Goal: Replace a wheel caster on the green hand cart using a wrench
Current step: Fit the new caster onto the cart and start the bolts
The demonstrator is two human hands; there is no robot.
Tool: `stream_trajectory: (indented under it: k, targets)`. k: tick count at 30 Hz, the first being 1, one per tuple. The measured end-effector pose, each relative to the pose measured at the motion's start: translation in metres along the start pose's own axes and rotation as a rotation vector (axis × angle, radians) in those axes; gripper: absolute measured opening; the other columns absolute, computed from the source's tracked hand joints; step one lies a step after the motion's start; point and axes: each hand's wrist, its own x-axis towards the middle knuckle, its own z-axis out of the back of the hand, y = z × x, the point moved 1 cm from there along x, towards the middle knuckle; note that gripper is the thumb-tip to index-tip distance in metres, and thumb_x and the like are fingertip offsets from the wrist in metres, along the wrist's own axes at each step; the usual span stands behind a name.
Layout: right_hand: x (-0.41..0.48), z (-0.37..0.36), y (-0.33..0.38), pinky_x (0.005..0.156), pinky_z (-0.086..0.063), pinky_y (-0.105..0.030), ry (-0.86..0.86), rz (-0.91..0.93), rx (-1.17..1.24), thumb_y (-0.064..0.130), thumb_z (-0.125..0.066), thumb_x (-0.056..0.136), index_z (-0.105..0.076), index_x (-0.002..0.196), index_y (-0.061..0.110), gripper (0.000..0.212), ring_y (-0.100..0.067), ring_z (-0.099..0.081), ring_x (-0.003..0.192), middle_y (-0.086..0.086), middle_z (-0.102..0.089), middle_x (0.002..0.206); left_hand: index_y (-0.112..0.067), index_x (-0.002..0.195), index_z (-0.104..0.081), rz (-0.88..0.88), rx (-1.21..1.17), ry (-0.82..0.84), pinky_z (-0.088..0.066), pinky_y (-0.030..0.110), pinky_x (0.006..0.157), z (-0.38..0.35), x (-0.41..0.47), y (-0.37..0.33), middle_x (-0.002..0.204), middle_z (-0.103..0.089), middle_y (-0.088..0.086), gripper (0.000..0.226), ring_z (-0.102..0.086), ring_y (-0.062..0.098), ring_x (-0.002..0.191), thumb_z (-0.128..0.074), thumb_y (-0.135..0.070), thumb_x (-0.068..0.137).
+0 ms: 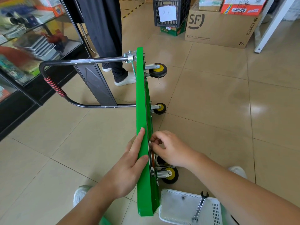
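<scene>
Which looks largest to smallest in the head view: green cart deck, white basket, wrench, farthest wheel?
1. green cart deck
2. white basket
3. wrench and farthest wheel: unsure, the wrench lies nearer the camera.

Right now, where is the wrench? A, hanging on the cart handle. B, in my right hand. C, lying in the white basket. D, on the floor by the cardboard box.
C: the wrench lies in the white basket, while the right hand pinches a caster bolt with bare fingers.
</scene>
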Motion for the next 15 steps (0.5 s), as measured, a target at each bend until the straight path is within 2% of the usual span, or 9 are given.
stream_trajectory:
  k: [4, 9, 12, 15]
  targets:
    - [0.0064, -0.0039, -0.0030, 0.075, -0.042, -0.036, 0.058, 0.021, -0.049, 0.027, -0.049, 0.102, -0.055, 0.100, 0.009, 0.019, -0.020, -0.049, 0.086, -0.004, -0.052, 0.095, -0.049, 0.158, 0.001, -0.009, 0.031, -0.005, -0.009, 0.004, 0.117, -0.0002, 0.0002, 0.0012, 0.165, -0.011, -0.027, 0.069, -0.010, -0.020, 0.146, -0.040, -0.021, 0.110]
    - [0.0090, -0.0068, -0.0040, 0.078, -0.029, -0.030, 0.102, 0.003, -0.076, 0.027, -0.041, 0.106, -0.050, 0.100, 0.013, 0.018, -0.018, -0.045, 0.090, -0.001, -0.049, 0.095, -0.048, 0.157, 0.003, -0.028, 0.039, -0.004, -0.007, -0.001, 0.113, -0.0028, 0.0004, -0.0006, 0.166, -0.008, -0.026, 0.068, -0.007, -0.022, 0.145, -0.038, -0.018, 0.111]
    - [0.0099, -0.0073, -0.0021, 0.080, -0.032, -0.031, 0.114, -0.031, -0.026, 0.029, -0.040, 0.106, -0.049, 0.101, 0.017, 0.016, -0.019, -0.047, 0.093, 0.001, -0.050, 0.098, -0.050, 0.156, 0.004, -0.026, 0.038, -0.001, -0.008, -0.002, 0.111, -0.0029, 0.0001, -0.0007, 0.165, -0.007, -0.028, 0.069, -0.007, -0.023, 0.144, -0.037, -0.019, 0.111]
    - [0.0074, -0.0069, -0.0033, 0.085, -0.035, -0.033, 0.095, 0.027, -0.087, 0.030, -0.040, 0.107, -0.051, 0.105, 0.017, 0.017, -0.015, -0.046, 0.096, 0.003, -0.050, 0.101, -0.050, 0.156, 0.004, -0.021, 0.040, -0.003, -0.009, -0.004, 0.110, -0.0013, -0.0003, -0.0001, 0.164, -0.007, -0.030, 0.069, -0.008, -0.025, 0.143, -0.038, -0.020, 0.110]
